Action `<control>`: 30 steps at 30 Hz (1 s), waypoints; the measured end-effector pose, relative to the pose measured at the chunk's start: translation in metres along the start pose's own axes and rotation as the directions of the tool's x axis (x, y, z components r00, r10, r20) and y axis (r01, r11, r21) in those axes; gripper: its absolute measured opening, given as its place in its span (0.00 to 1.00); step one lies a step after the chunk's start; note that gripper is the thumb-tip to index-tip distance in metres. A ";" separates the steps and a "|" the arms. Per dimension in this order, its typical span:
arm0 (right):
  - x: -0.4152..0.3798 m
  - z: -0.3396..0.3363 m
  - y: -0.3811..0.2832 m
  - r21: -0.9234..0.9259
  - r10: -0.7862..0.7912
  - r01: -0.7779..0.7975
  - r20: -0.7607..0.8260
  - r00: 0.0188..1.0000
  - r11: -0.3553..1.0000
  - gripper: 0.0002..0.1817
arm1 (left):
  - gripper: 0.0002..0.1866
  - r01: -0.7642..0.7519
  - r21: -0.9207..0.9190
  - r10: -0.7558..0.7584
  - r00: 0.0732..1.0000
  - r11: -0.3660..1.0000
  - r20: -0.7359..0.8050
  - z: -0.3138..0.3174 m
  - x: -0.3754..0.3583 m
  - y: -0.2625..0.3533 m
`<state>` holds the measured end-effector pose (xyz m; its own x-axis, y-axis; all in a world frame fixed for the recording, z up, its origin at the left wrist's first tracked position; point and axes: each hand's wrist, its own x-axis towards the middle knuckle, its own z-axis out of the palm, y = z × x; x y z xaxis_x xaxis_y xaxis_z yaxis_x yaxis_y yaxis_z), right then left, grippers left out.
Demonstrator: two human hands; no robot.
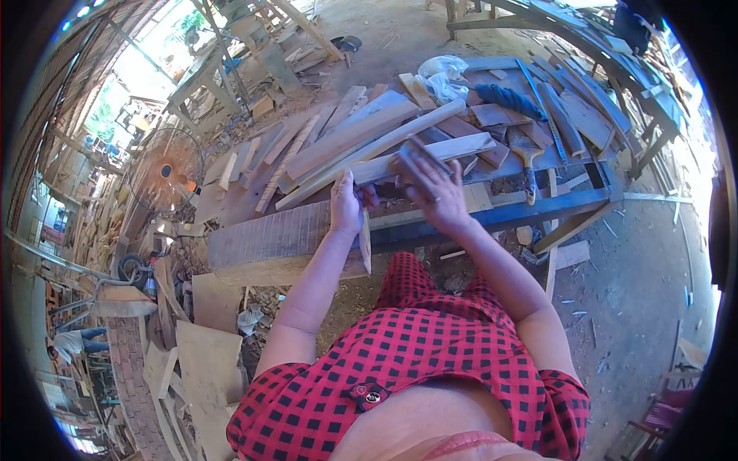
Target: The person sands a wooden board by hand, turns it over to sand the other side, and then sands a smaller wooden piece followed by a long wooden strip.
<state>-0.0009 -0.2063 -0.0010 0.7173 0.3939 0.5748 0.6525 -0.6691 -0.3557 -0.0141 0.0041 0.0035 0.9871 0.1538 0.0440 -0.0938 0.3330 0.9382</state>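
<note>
A: Our left hand (346, 203) is clamped round the near end of the wood strip (427, 156), which runs up-right across the bench (507, 217).

B: Yep, and our right hand (430, 188) lies flat, pressing a sanding block (415, 154) on it, further along.

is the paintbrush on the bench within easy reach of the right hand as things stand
Probably yes. The right hand rests on the wooden strip, and the paintbrush lies just beyond it on the blue bench, with only flat offcuts between them and nothing standing in the way.
</note>
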 end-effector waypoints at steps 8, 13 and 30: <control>-0.002 -0.015 0.109 0.002 0.458 -0.468 -0.206 0.865 0.884 0.27 | 0.17 -0.005 0.001 0.005 1.000 1.000 0.025 0.007 -0.004 0.007; 0.001 -0.001 0.126 -0.019 0.570 -0.595 -0.264 0.778 0.804 0.28 | 0.17 0.006 -0.003 -0.006 1.000 1.000 0.010 0.006 -0.004 0.005; 0.012 0.000 0.061 0.007 0.256 -0.256 -0.050 0.965 0.967 0.29 | 0.13 -0.034 0.094 0.033 0.999 0.995 0.013 0.006 -0.005 0.004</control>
<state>0.0473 -0.2423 -0.0159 0.8474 0.1772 0.5005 0.4487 -0.7430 -0.4966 -0.0183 -0.0007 0.0092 0.9850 0.1532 0.0797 -0.1152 0.2391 0.9641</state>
